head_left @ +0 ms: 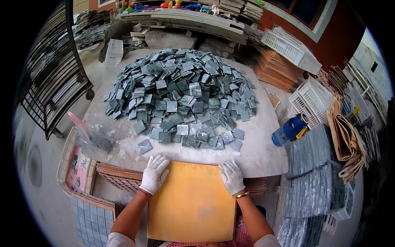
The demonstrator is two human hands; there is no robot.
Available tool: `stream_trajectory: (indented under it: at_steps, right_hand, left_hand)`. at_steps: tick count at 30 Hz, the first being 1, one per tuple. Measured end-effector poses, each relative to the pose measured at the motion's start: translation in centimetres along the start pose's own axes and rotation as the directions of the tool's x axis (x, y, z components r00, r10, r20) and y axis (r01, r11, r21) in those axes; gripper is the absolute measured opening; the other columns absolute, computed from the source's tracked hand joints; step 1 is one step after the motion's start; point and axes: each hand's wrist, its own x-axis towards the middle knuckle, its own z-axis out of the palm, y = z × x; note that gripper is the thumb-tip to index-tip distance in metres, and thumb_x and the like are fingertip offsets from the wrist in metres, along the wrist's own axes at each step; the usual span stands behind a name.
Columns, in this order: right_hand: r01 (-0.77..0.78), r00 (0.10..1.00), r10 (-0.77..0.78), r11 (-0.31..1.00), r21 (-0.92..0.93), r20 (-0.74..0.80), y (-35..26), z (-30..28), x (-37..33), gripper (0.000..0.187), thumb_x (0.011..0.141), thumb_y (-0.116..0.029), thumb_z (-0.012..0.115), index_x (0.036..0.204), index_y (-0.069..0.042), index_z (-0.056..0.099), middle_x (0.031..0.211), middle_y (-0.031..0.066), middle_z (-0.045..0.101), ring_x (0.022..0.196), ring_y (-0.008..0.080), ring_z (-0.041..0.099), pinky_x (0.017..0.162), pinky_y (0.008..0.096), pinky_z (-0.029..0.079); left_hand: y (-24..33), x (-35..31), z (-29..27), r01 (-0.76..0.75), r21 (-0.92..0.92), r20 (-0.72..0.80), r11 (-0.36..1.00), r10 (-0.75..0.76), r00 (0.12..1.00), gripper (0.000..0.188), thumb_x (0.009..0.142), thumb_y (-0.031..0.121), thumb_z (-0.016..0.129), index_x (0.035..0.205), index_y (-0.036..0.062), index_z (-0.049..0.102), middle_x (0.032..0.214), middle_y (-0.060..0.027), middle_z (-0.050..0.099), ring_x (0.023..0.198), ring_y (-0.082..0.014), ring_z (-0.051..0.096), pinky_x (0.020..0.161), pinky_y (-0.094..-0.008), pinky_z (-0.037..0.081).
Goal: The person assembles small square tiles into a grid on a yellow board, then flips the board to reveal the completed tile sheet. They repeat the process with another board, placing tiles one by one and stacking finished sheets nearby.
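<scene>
A square yellow board [191, 201] lies before me, its far edge against the stone-topped table [263, 150]. Both my hands wear white gloves. At the board's far left corner, my left hand [155, 175] is closed on the edge, thumb toward the board's face. The far right corner is gripped by my right hand [231, 177], with its fingers bent at the edge. Beyond the board rises a big heap of small square grey-green stone tiles [181, 90]. A single loose tile [145, 146] lies just past my left hand. The board's underside is hidden.
A blue bottle [289, 129] stands at the table's right edge, beside stacked tile sheets [306, 189]. White crates [310, 101] and brown boards [277, 70] are farther right. At left are a clear bag [96, 140], a tiled panel [92, 222] and a metal rack [57, 78].
</scene>
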Motion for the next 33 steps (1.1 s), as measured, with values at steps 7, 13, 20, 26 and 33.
stream_trajectory:
  at_steps: [7,13,20,26,33]
  right_hand:
    - [-0.174,0.983,0.182,0.965,0.197,-0.021,-5.9,-2.4,-14.6,0.040,0.070,-0.010,0.073,0.108,-0.002,0.060,0.125,0.0197,0.050,0.121,0.0394,0.045,0.108,0.0515,0.030]
    - [-0.321,0.905,0.425,0.679,0.660,0.003,-9.1,-2.6,-21.3,0.046,0.075,-0.008,0.070,0.115,0.007,0.054,0.126,0.0199,0.053,0.127,0.0331,0.042,0.111,0.0464,0.024]
    - [-0.006,0.881,0.461,-0.208,0.978,0.103,-10.0,-7.2,-18.8,0.046,0.095,-0.026,0.044,0.131,0.002,0.043,0.138,0.0134,0.044,0.133,0.0236,0.034,0.112,0.0383,0.021]
    - [0.188,0.929,0.351,-0.185,0.965,-0.113,-10.3,-15.4,-7.1,0.079,0.087,-0.069,0.032,0.130,-0.005,0.048,0.130,0.0161,0.051,0.131,0.0317,0.033,0.112,0.0463,0.015]
    - [-0.009,0.797,0.424,0.722,0.692,-0.431,-3.5,-10.5,6.5,0.068,0.093,-0.056,0.040,0.135,-0.003,0.038,0.112,0.0131,0.059,0.096,0.0169,0.055,0.083,0.0285,0.042]
  left_hand:
    - [5.6,-14.8,-4.1,0.149,-0.316,0.116,0.937,-0.118,0.986,0.050,0.075,0.011,0.065,0.122,0.0017,0.053,0.123,-0.0202,0.053,0.121,-0.0381,0.046,0.106,-0.0527,0.030]
    - [8.7,-21.3,-4.1,0.320,-0.813,0.035,0.486,-0.509,0.860,0.054,0.082,0.019,0.060,0.128,-0.0048,0.046,0.126,-0.0163,0.054,0.122,-0.0303,0.047,0.108,-0.0415,0.030]
    - [10.7,-18.3,-8.8,0.123,-0.985,0.036,0.120,-0.557,0.830,0.044,0.087,0.026,0.054,0.122,-0.0013,0.050,0.124,-0.0125,0.055,0.121,-0.0252,0.049,0.107,-0.0399,0.031]
    - [11.4,-5.8,-14.9,-0.154,-0.862,-0.365,0.483,-0.379,0.850,0.054,0.094,0.050,0.042,0.123,0.0049,0.048,0.122,-0.0100,0.055,0.125,-0.0240,0.045,0.107,-0.0400,0.030]
    - [5.5,11.9,-10.3,-0.289,-0.767,-0.467,0.573,-0.188,0.864,0.062,0.097,0.040,0.042,0.140,-0.0020,0.029,0.137,-0.0118,0.042,0.126,-0.0172,0.037,0.106,-0.0306,0.025]
